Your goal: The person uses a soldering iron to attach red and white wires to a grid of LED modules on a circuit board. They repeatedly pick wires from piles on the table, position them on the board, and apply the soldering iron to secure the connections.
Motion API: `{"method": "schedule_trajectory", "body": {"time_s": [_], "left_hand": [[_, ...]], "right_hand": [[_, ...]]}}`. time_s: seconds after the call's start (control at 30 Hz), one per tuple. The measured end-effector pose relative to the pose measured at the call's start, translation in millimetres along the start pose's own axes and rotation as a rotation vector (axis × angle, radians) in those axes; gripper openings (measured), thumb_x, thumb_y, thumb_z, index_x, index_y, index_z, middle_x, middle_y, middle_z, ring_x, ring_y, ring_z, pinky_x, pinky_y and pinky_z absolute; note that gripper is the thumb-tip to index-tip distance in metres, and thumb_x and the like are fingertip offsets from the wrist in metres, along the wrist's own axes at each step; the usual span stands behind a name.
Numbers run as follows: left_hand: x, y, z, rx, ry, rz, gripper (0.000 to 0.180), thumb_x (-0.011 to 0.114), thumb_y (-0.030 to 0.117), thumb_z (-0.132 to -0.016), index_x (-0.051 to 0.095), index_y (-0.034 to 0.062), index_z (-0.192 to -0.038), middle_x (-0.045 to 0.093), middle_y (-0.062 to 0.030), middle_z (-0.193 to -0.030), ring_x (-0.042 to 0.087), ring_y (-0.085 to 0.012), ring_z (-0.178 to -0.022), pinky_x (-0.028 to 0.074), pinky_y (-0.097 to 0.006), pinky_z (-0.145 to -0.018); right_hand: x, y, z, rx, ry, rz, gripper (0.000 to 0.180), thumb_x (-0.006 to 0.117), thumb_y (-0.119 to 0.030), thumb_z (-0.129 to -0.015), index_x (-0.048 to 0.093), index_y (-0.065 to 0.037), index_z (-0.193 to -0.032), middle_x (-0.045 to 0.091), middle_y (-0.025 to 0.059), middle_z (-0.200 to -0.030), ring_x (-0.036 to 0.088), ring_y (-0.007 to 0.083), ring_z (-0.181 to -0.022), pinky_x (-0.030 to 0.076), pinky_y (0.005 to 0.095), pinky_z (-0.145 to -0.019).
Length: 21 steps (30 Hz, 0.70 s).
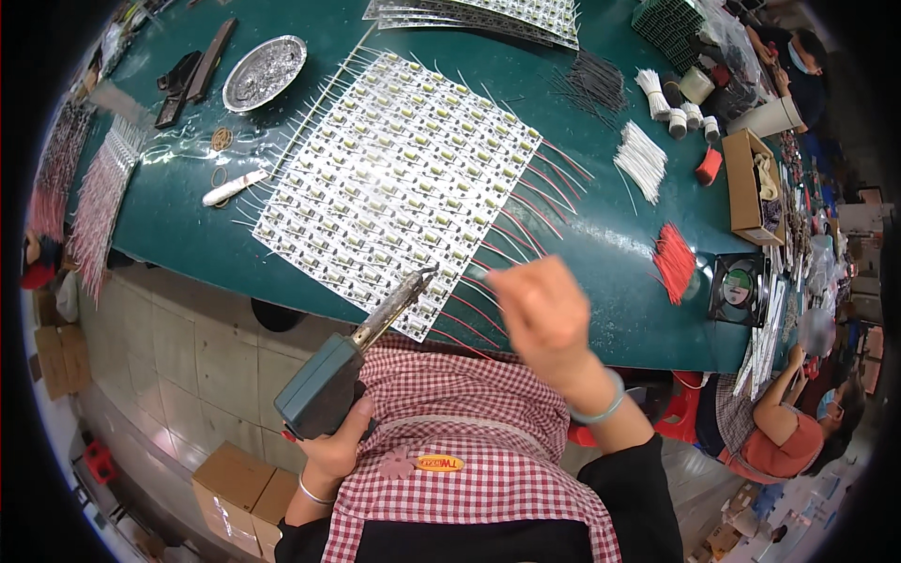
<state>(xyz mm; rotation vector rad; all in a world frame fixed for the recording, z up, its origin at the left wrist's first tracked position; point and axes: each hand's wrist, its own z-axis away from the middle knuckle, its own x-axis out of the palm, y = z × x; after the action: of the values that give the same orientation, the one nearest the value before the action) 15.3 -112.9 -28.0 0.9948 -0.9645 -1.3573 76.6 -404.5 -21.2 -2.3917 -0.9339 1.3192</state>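
Note:
My left hand (338, 438) is wrapped round the grip of a soldering gun (324, 380) with a dark green body. Its long metal barrel points up and right, and the tip is over the lower right part of a white circuit board panel (375, 159). Rows of small yellow-green parts cover this panel. My right hand (542, 314) is closed in a pinch beside the panel's right edge, somewhat blurred. Whatever its fingertips hold is too small to make out. Red and white wires (535, 211) stick out along that edge, several close to my right fingers.
A metal dish (265, 73) lies at the far left of the green table. Bundles of white wires (641, 161), red wires (674, 263) and black wires (596, 83) lie to the right, near a black fan (737, 289) and a cardboard box (748, 188). A co-worker (784, 413) sits at right.

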Motion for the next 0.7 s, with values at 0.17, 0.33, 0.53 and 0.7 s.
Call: {"method": "schedule_trajectory", "body": {"time_s": [0.17, 0.33, 0.53, 0.7], "left_hand": [[-1, 4, 0, 0.178, -0.029, -0.202, 0.033, 0.077, -0.001, -0.079, 0.068, -0.0060, -0.111, 0.071, -0.0128, -0.099, 0.068, -0.0193, -0.085, 0.055, -0.031, -0.074], [-4, 1, 0, 0.268, -0.098, -0.322, 0.029, 0.075, -0.003, -0.075, 0.070, -0.0063, -0.103, 0.070, -0.0164, -0.099, 0.069, -0.0250, -0.085, 0.055, -0.033, -0.073], [5, 12, -7, 0.464, -0.136, -0.467, 0.026, 0.075, -0.004, -0.072, 0.070, -0.0061, -0.098, 0.070, -0.0161, -0.094, 0.070, -0.0305, -0.083, 0.056, -0.035, -0.071], [6, 16, -7, 0.438, -0.160, -0.519, 0.024, 0.075, -0.004, -0.071, 0.070, -0.0055, -0.095, 0.069, -0.0160, -0.092, 0.069, -0.0305, -0.082, 0.056, -0.035, -0.071]], "right_hand": [[35, -16, 29, 0.043, -0.008, -0.048, 0.025, 0.074, 0.007, -0.074, 0.069, 0.000, -0.098, 0.060, 0.0070, -0.081, 0.060, 0.0230, -0.070, 0.049, 0.0328, -0.056], [38, -17, 40, 0.078, -0.010, 0.003, 0.026, 0.074, 0.006, -0.074, 0.069, -0.001, -0.099, 0.060, 0.0066, -0.082, 0.059, 0.0225, -0.070, 0.049, 0.0330, -0.056], [38, -17, 39, 0.081, -0.032, 0.012, 0.025, 0.073, 0.005, -0.074, 0.069, -0.001, -0.098, 0.060, 0.0063, -0.081, 0.059, 0.0220, -0.070, 0.049, 0.0329, -0.056], [37, -17, 40, 0.073, -0.036, 0.029, 0.027, 0.073, 0.005, -0.072, 0.069, -0.002, -0.099, 0.059, 0.0063, -0.081, 0.059, 0.0219, -0.070, 0.049, 0.0330, -0.056]]}}
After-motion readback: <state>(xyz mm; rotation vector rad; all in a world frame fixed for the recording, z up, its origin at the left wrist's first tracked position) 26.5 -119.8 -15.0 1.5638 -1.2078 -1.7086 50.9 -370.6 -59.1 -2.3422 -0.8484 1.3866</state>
